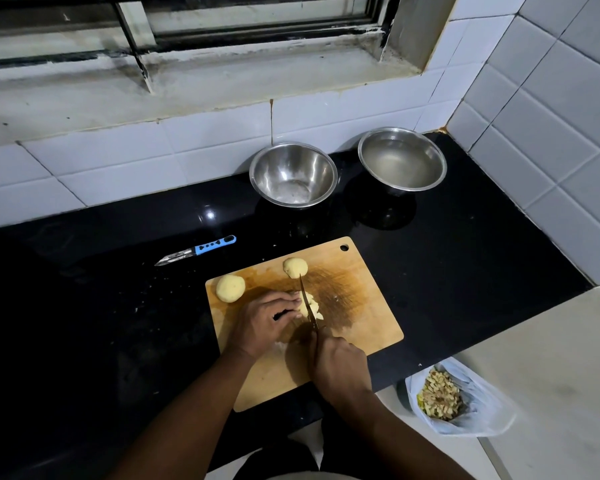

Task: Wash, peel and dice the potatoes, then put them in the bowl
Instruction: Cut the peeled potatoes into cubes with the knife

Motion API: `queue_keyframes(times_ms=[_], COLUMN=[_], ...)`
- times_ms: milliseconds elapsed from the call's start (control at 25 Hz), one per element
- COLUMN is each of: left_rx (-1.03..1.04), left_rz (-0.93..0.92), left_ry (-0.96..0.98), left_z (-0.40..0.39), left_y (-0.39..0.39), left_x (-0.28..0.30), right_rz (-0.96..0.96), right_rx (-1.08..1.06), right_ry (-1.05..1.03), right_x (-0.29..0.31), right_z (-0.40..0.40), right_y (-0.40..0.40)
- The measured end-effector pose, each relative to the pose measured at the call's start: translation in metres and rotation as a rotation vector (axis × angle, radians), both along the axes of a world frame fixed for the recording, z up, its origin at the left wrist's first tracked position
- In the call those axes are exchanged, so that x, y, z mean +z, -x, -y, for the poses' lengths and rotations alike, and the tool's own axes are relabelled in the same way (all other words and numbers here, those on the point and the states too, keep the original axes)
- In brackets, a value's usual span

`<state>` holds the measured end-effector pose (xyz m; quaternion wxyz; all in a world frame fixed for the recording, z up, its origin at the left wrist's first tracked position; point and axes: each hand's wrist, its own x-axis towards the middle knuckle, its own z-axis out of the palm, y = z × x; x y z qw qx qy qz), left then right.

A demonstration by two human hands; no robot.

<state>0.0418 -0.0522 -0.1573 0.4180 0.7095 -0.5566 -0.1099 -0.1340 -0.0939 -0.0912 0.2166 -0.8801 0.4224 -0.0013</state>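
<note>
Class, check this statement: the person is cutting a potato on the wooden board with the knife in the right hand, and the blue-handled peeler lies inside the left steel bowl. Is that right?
Not quite. The head view shows the blue-handled peeler lying on the black counter, left of the wooden board, not in the left steel bowl. The rest holds: the right hand holds the knife, cutting a potato.

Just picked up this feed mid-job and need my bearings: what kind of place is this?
Most likely a home kitchen. A black countertop runs along a white tiled wall under a window; a wooden cutting board holds peeled potatoes, and two steel bowls stand behind it.
</note>
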Motion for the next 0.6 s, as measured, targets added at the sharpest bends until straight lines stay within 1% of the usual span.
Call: queue_keyframes(times_ms=[160, 400, 480, 600], left_rx=[-0.007, -0.010, -0.008, -0.018], left_rz=[0.029, 0.066, 0.072, 0.079], left_ry=[-0.015, 0.013, 0.027, 0.044], left_z=[-0.001, 0.000, -0.001, -0.002], left_y=[0.000, 0.000, 0.001, 0.003], left_x=[0.002, 0.003, 0.003, 0.002], right_rz=[-0.025, -0.226, -0.302, -0.351], right_rx=[0.022, 0.088, 0.078, 0.040], right_ry=[-0.004, 0.064, 0.064, 0.050], right_x=[-0.004, -0.012, -0.012, -0.009], right_z=[-0.003, -0.005, -0.008, -0.011], right_y=[-0.007, -0.017, -0.023, -0.030])
